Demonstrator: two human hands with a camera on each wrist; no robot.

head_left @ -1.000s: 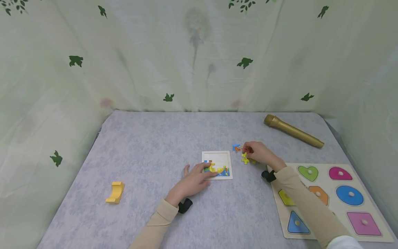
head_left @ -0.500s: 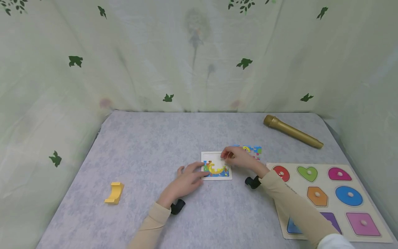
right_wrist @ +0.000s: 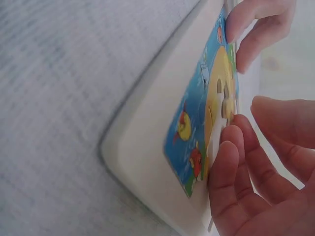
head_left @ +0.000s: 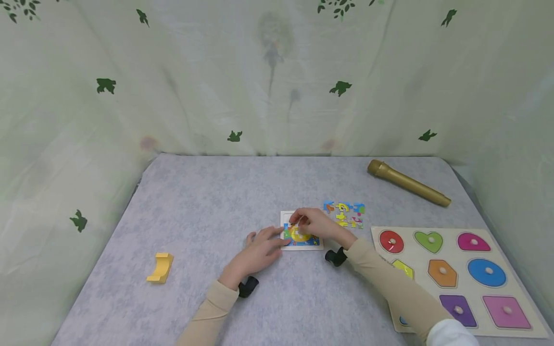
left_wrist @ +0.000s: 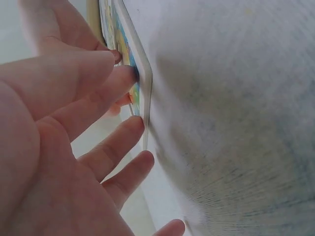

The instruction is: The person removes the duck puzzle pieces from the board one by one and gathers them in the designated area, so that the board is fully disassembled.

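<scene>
A small square jigsaw puzzle [head_left: 319, 245] in a white frame lies on the table, its lower rows filled with a blue and yellow picture. My left hand [head_left: 257, 252] rests its straight, spread fingers on the frame's left side; in the left wrist view the fingertips [left_wrist: 135, 125] touch the rim. Over the upper part of the puzzle, my right hand [head_left: 320, 226] has its fingers bent and pinches a puzzle piece, mostly hidden by the fingers. In the right wrist view, a gap shows in the yellow part of the picture [right_wrist: 211, 105] beside those fingers.
Several loose puzzle pieces [head_left: 341, 216] lie right of the frame. A wooden shape board [head_left: 467, 312] with knobbed shapes sits at the right, partly under the right forearm. A gold microphone-shaped object [head_left: 409, 182] lies at the back right, a yellow curved block [head_left: 161, 267] at the left.
My right hand has moved left from the loose pieces to the puzzle, carrying a piece. My left hand has drawn back slightly left, its fingers now at the frame's edge.
</scene>
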